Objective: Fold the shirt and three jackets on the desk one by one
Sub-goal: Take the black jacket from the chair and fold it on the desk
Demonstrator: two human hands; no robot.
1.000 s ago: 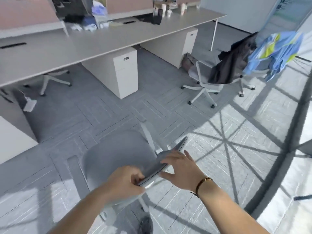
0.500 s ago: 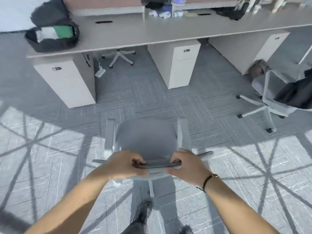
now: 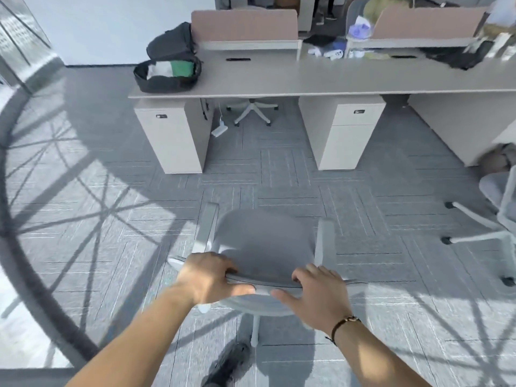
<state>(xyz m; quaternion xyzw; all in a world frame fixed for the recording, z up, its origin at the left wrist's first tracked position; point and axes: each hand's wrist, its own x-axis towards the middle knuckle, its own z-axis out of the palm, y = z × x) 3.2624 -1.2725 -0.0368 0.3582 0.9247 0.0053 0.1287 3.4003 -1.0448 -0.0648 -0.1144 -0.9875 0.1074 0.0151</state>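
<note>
- At the far left of the frame, a glass wall is cut off by the edge, and its frame throws a web of dark shadows across the grey carpet floor (image 3: pixel 117 208).
- In the upper left part of the table (image 3: pixel 279 79) sits an open black bag (image 3: pixel 167 75) with white and green cloth inside; whether these are garments for folding I cannot tell. A dark backpack (image 3: pixel 171 44) stands just behind it.
- Lower centre left, the left hand (image 3: pixel 208 277) grips the top edge of the grey chair (image 3: pixel 262 247) backrest, fingers curled over it and thumb underneath.
- The chair's seat is seen from behind and above; its base is mostly hidden beneath the seat and backrest, with only a pale stem showing.
- Below the chair, a dark shoe (image 3: pixel 229 364) is blurred and partly cut off at the bottom edge.
- Right of centre, the right hand (image 3: pixel 321 291) holds the same backrest edge, fingers bent over the top, thumb stretched along the rim. A dark bracelet (image 3: pixel 342 325) circles the wrist.
- Upper centre right, behind pink divider panels (image 3: pixel 245 25), small white and blue items are too blurred to identify.
- At the upper right of the table lies a dark heap of cloth (image 3: pixel 452 58), possibly a jacket; it is smeared and partly cut off.
- At the right edge, another chair (image 3: pixel 497 216) shows only part of its seat and legs.
</note>
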